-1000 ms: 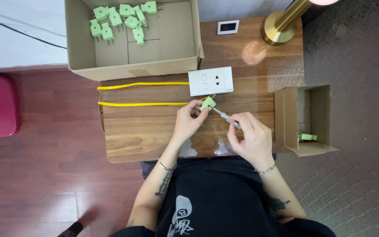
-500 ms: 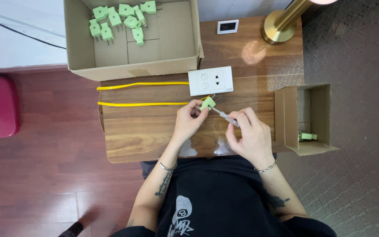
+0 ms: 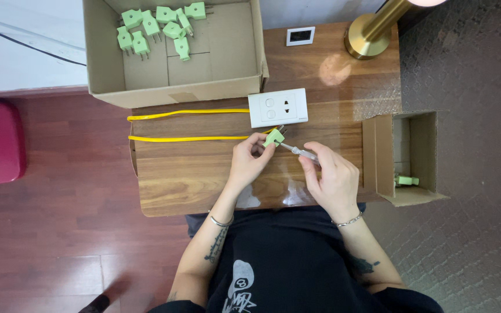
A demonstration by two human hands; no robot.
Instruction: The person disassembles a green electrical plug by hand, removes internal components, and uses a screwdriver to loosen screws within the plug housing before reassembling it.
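Wooden table point(image 3: 204, 179) | left hand point(image 3: 249, 159) pinches green plug point(image 3: 273, 137) | right hand point(image 3: 333, 179) grips screwdriver point(image 3: 300, 152)

The plug point(image 3: 274, 137) pinched in the left hand's point(image 3: 249, 162) fingertips is pale green. The tool point(image 3: 300, 152) in the right hand's point(image 3: 333, 181) fingers is clear with a silvery shaft. Just beyond the fingers, the socket plate point(image 3: 278, 108) is white and the cable point(image 3: 187, 138) bright yellow. The table point(image 3: 181, 174) under both hands is brown wood grain. Farther from the fingers, the large box point(image 3: 227, 58) is tan cardboard holding more pale green plugs point(image 3: 156, 26); the lamp base point(image 3: 368, 40) is brass-gold.
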